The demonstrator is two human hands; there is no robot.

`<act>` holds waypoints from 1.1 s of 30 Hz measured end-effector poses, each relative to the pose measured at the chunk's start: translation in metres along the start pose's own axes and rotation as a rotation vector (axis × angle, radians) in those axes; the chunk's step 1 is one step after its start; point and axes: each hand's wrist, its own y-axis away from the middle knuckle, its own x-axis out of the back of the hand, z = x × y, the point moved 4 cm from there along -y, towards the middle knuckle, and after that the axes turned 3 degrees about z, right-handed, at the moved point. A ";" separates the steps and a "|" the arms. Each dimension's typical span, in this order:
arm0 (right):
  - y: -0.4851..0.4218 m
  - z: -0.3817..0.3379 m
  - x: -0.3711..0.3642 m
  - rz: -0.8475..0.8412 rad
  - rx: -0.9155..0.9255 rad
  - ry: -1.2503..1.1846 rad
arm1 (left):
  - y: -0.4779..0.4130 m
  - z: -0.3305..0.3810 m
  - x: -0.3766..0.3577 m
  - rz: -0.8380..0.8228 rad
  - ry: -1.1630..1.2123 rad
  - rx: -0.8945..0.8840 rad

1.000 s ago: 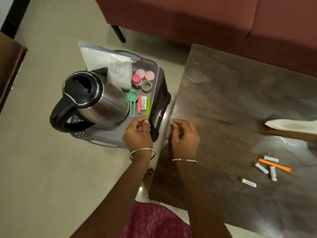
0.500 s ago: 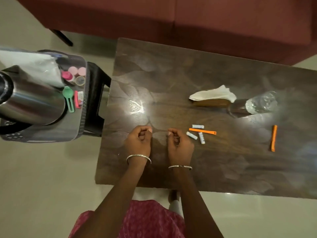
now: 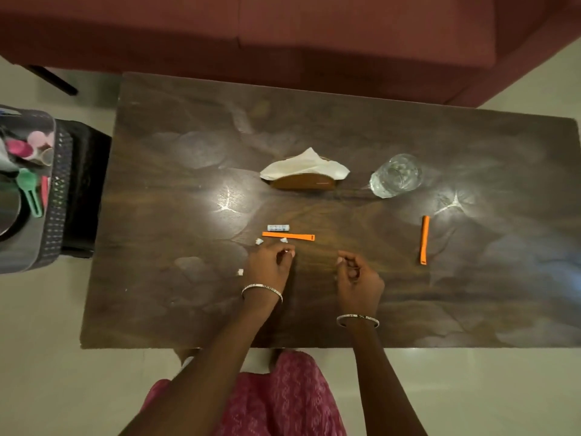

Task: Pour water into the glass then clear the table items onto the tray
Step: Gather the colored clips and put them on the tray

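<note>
A clear glass (image 3: 395, 175) with water in it stands on the dark wooden table (image 3: 188, 309), right of middle. Several small white tubes (image 3: 278, 228) and an orange stick (image 3: 287, 236) lie near the table's middle. My left hand (image 3: 269, 267) rests over some of these tubes with its fingers curled; whether it grips one is hidden. My right hand (image 3: 358, 280) hovers beside it, fingers curled with nothing seen in them. A second orange stick (image 3: 424, 240) lies to the right. The grey tray (image 3: 47, 240) is at the left edge.
A brown holder with a white tissue (image 3: 305, 169) stands behind the tubes. The tray sits on a black stool (image 3: 85, 184) and holds a steel kettle (image 3: 6, 209), a green spoon (image 3: 30, 190) and pink caps (image 3: 19, 147). A red sofa (image 3: 314, 42) runs behind the table.
The view has swung right from the tray to the table. Both hands moved over the table; my left hand now covers the white tubes and my right hand has shifted right.
</note>
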 end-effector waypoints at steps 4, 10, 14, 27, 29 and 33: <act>-0.026 0.028 0.021 0.017 -0.053 -0.024 | -0.021 0.011 -0.031 -0.030 -0.310 -0.090; -0.058 0.068 0.047 0.043 -0.123 -0.053 | -0.034 0.015 -0.058 -0.047 -0.789 -0.208; -0.077 0.089 0.069 0.204 -0.190 -0.006 | -0.031 0.021 -0.062 0.075 -0.821 -0.258; -0.144 0.121 0.081 0.141 -0.267 0.204 | -0.026 0.073 -0.067 0.280 -0.201 -0.221; -0.148 0.124 0.079 0.165 -0.331 0.160 | -0.027 0.076 -0.067 0.288 0.096 -0.134; -0.150 0.124 0.075 0.140 -0.401 0.162 | -0.024 0.072 -0.063 0.243 0.396 0.033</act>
